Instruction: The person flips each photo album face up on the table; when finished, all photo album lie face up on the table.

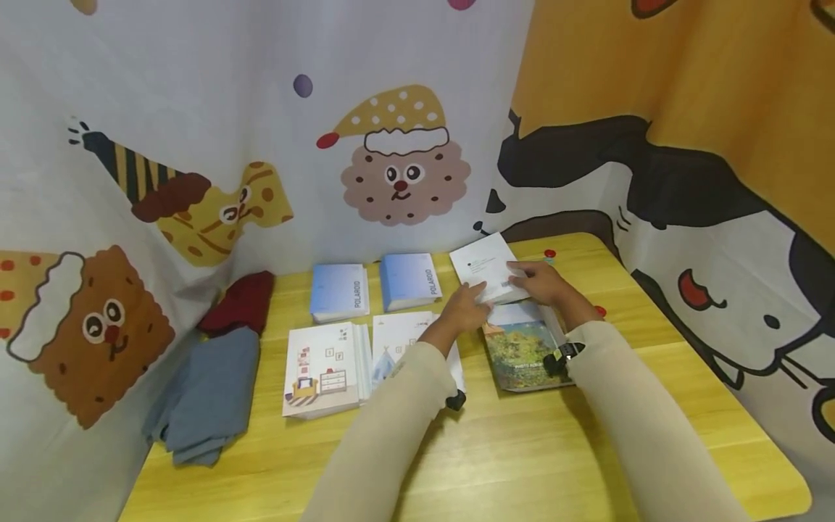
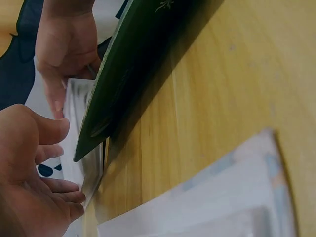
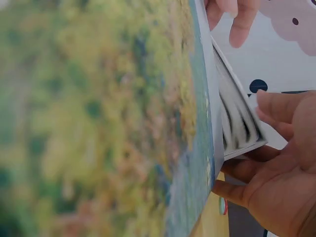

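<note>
A white album [image 1: 481, 259] with small print on its cover lies tilted at the back right of the table. My left hand [image 1: 465, 310] holds its near left edge, thumb over the cover. At its right edge my right hand [image 1: 541, 281] grips the near corner, fingers partly beneath; the right wrist view shows this hand [image 3: 284, 163] around the album's corner [image 3: 242, 113]. Just in front lies a photo album [image 1: 525, 351] with a painted tree cover, under the right wrist. That album's dark green side [image 2: 123, 74] covers part of the white one in the left wrist view.
Two blue Polaroid albums [image 1: 339, 290] stand at the back, with white illustrated albums [image 1: 322, 370] before them. Folded grey cloth [image 1: 212, 395] and dark red cloth [image 1: 240, 304] lie at left. A printed curtain [image 1: 261, 109] hangs behind the yellow wooden table [image 1: 509, 457].
</note>
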`<control>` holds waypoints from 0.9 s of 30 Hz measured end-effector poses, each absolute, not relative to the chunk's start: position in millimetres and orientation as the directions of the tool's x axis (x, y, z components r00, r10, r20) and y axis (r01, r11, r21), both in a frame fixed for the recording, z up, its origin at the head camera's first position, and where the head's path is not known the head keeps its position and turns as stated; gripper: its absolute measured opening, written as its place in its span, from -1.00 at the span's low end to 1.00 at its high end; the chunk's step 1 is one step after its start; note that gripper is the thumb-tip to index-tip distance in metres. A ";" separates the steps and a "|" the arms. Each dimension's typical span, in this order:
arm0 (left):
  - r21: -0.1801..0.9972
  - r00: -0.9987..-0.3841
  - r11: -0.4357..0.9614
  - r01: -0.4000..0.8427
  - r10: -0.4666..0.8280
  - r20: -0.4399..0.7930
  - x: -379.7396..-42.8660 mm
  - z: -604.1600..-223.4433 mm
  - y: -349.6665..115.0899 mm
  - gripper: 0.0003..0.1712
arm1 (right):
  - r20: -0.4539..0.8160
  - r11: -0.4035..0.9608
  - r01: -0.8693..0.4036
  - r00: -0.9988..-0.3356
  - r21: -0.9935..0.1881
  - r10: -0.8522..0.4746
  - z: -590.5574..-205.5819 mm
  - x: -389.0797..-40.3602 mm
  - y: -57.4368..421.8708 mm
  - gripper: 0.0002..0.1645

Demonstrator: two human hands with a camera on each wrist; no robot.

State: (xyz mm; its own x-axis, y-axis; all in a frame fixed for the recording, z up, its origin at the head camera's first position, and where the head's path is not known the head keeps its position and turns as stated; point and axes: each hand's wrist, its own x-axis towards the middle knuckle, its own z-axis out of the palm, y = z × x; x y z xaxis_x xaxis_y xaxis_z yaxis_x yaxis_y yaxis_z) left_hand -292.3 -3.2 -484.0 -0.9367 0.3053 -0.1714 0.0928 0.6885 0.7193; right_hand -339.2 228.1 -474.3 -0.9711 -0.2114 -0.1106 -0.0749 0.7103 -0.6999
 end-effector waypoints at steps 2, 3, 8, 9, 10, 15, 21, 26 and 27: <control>0.725 -0.936 0.682 0.092 0.308 -0.171 -293.4 -484.9 -1.9 -0.27 | -0.106 0.673 -0.048 -0.977 -0.738 -0.186 -474.4 -338.1 229.9 -0.28; 0.725 -0.936 0.682 0.094 0.308 -0.168 -294.6 -485.5 -1.6 -0.26 | -0.096 0.654 -0.041 -0.980 -0.756 -0.172 -472.9 -336.6 230.6 -0.27; 0.735 -0.933 0.666 0.129 0.334 -0.138 -302.2 -486.8 1.1 -0.21 | -0.019 0.506 -0.039 -0.994 -0.862 -0.108 -464.4 -333.2 236.9 -0.32; 0.739 -0.930 0.659 0.138 0.342 -0.132 -303.7 -487.4 2.0 -0.20 | 0.001 0.474 -0.044 -0.996 -0.879 -0.091 -462.6 -332.3 237.9 -0.33; 0.747 -0.927 0.649 0.142 0.351 -0.129 -305.1 -488.1 2.9 -0.18 | 0.018 0.437 -0.051 -0.997 -0.898 -0.079 -461.2 -331.6 238.7 -0.35; 0.785 -0.927 0.608 0.116 0.351 -0.135 -310.2 -491.6 4.7 -0.08 | 0.126 0.329 -0.141 -0.990 -0.934 -0.067 -457.6 -328.7 233.7 -0.39; 0.867 -0.939 0.484 0.120 0.339 -0.059 -312.6 -488.3 7.7 0.02 | 0.208 0.218 -0.212 -0.977 -0.953 -0.041 -458.7 -322.0 220.6 -0.39; 0.933 -0.923 0.305 0.193 0.379 0.067 -313.6 -480.7 14.1 0.19 | 0.233 0.185 -0.234 -0.972 -0.955 -0.028 -462.3 -316.6 216.7 -0.41; 0.938 -0.918 0.279 0.203 0.388 0.083 -314.1 -479.1 14.9 0.22 | 0.245 0.193 -0.248 -0.969 -0.949 -0.037 -463.3 -316.4 216.5 -0.42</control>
State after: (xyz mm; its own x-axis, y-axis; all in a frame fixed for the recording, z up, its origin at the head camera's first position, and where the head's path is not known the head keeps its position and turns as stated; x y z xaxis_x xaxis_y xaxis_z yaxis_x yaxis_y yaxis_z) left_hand -314.1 14.9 -479.1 -0.9177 0.3884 0.0835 0.2034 0.2790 0.9385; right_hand -316.4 216.5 -463.3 -0.9687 -0.0365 0.2454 -0.2478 0.1932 -0.9493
